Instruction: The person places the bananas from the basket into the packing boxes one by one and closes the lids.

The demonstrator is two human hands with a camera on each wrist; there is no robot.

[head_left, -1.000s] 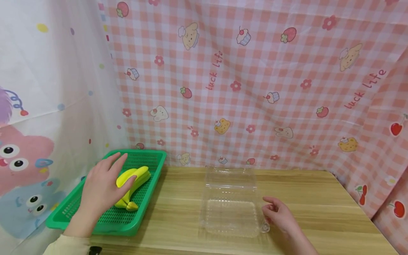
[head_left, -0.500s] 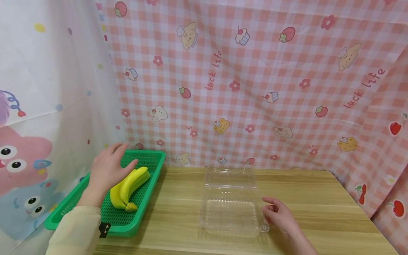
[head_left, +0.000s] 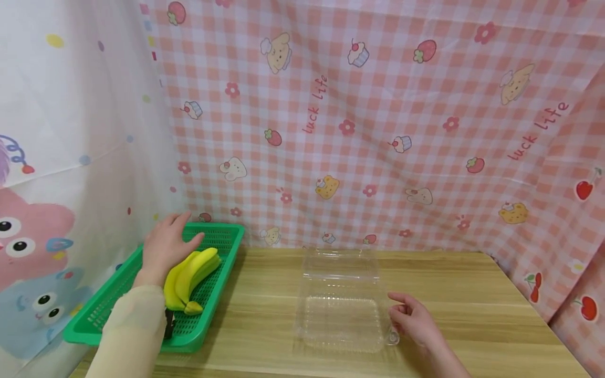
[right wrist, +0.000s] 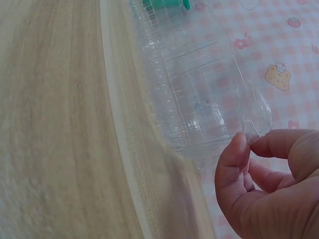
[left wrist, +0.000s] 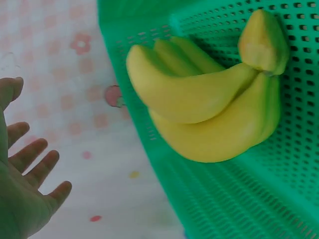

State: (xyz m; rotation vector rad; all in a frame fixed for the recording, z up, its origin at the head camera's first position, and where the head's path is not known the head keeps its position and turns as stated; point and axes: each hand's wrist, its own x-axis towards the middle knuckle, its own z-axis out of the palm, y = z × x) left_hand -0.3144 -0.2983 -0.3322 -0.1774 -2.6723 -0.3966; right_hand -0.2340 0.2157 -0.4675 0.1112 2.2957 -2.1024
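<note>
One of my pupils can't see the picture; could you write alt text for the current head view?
A person's left hand hovers, fingers apart, at a green basket holding yellow bananas, while the right hand pinches the edge of an open, clear plastic container on a wooden table. Behind hangs a pink checked cloth printed with cartoon animals and strawberries.

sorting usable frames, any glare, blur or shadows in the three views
Head view: fairly sharp, though the clear container blends into the wooden table; left wrist view: hazy and soft, with little detail on the bananas; right wrist view: white glints on the clear container, dim shadow on the wooden table near the bottom edge.
</note>
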